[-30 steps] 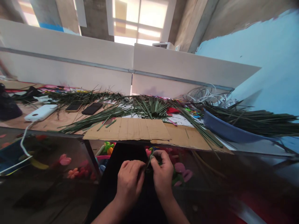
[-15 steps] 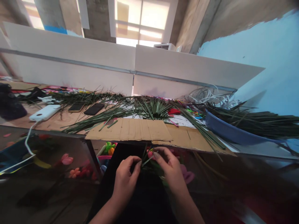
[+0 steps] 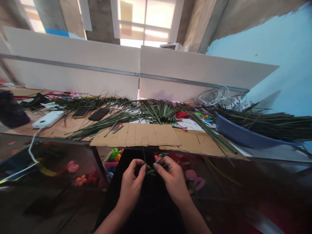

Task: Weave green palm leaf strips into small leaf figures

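Observation:
Below the table edge, over my dark-clothed lap, my left hand (image 3: 133,178) pinches a green leaf strip (image 3: 150,171) between thumb and forefinger. My right hand (image 3: 174,178) is closed in a pinch on the same green piece from the other side. A thin strip end sticks up beside my left fingertips. How the strips cross or fold between the fingers is too small and dark to make out. Just above the hands, a flattened cardboard sheet (image 3: 143,135) lies at the table's front edge.
Long green leaves (image 3: 107,122) spread across the table, and a blue basin (image 3: 243,133) at right holds more. Two phones (image 3: 98,114) and a white power strip (image 3: 48,119) lie at left. Coiled white cables (image 3: 219,97) rest behind. Balloon shapes (image 3: 72,166) sit under the table.
My right hand has come slightly lower, with its fingertips nearer my left ones. The strip, slanted before, now runs more level between the hands. The view has shifted slightly.

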`<state>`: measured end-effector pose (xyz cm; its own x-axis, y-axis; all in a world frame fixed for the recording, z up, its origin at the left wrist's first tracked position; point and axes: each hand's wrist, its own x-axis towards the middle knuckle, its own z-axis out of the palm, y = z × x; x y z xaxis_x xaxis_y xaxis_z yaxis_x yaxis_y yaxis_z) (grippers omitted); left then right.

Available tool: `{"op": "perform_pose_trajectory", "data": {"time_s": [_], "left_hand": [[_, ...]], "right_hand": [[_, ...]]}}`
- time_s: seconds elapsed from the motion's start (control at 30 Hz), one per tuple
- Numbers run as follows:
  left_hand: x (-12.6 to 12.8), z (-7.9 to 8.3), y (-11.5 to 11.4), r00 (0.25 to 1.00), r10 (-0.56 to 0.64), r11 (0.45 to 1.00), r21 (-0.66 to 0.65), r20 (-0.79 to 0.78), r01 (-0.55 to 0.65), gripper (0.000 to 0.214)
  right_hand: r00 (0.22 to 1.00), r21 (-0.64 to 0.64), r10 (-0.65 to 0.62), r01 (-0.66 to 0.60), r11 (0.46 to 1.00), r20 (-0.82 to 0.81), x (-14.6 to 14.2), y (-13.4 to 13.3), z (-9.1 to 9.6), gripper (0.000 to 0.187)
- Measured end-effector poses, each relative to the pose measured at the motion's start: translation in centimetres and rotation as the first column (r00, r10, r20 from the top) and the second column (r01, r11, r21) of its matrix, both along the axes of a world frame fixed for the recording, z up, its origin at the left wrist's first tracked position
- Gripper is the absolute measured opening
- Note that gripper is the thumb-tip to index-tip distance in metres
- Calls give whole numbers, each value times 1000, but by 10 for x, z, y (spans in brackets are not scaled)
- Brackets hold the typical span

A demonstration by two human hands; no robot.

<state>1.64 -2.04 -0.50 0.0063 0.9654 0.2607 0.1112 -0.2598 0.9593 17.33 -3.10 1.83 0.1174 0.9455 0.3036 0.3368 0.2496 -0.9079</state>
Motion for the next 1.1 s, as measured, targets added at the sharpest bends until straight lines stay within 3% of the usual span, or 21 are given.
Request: {"op": "perform_pose_trajectory", "data": {"time_s": [0.2, 0.53, 0.67, 0.73, 0.8, 0.93, 1.1], "left_hand": [[2, 1, 3, 980, -34, 999, -19, 197, 38, 17], [0, -7, -1, 973, -19, 1000, 4, 229, 19, 15], [-4, -6, -7, 994, -46, 994, 103, 103, 35, 10], [-7, -4, -8, 994, -106, 975, 192, -36, 111, 3], [-9, -2, -9, 978, -141, 954, 242, -152, 175, 12], [-10, 0, -8, 970, -120, 964, 210, -210, 165, 19], [-8, 2, -4, 964, -193, 967, 131, -181, 218, 14]], "right_hand": [[1000, 58, -11, 11, 998, 1, 0, -2, 3, 19], [1000, 51, -16, 17, 999, -7, -1, -3, 5, 18], [1000, 57, -4, 6, 998, -27, -1, -2, 2, 14], [1000, 60, -9, 10, 998, -23, -1, -1, 1, 12], [1000, 57, -11, 11, 998, -15, -2, -1, 1, 12], [997, 40, -10, 13, 999, -74, -5, -3, 7, 9], [993, 58, -16, 23, 998, -118, -7, -6, 11, 17]]}}
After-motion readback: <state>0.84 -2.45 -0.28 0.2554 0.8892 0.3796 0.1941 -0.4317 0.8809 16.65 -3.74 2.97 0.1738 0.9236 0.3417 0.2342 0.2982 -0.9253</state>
